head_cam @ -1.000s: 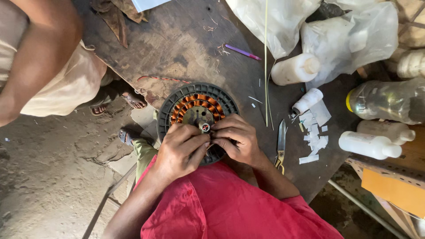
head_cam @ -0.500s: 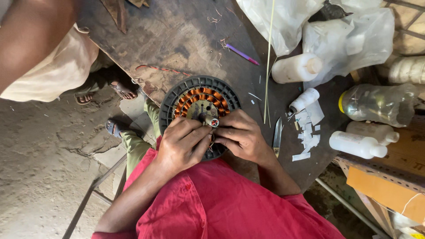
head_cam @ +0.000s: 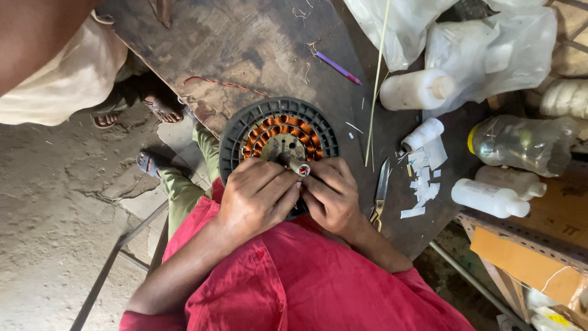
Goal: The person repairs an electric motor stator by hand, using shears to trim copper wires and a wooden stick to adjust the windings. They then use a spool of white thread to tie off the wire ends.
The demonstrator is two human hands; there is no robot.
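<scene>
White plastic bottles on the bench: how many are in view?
3. A large white bottle lies beside the plastic bags, a small one lies just below it, and another lies by the paper scraps. More may be hidden inside the bags.

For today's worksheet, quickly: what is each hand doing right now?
Left hand: fingers curled on the motor stator.
Right hand: fingers curled, also on it.

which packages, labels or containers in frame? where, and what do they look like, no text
White plastic bottle: lying on the bench, upper right.
Small white bottle: beside the paper scraps.
Clear bottle, yellow cap: lying at right.
White capped bottle: right bench edge.
Clear plastic bags: top right, crumpled.
Orange-brown carton: lower right.
</scene>
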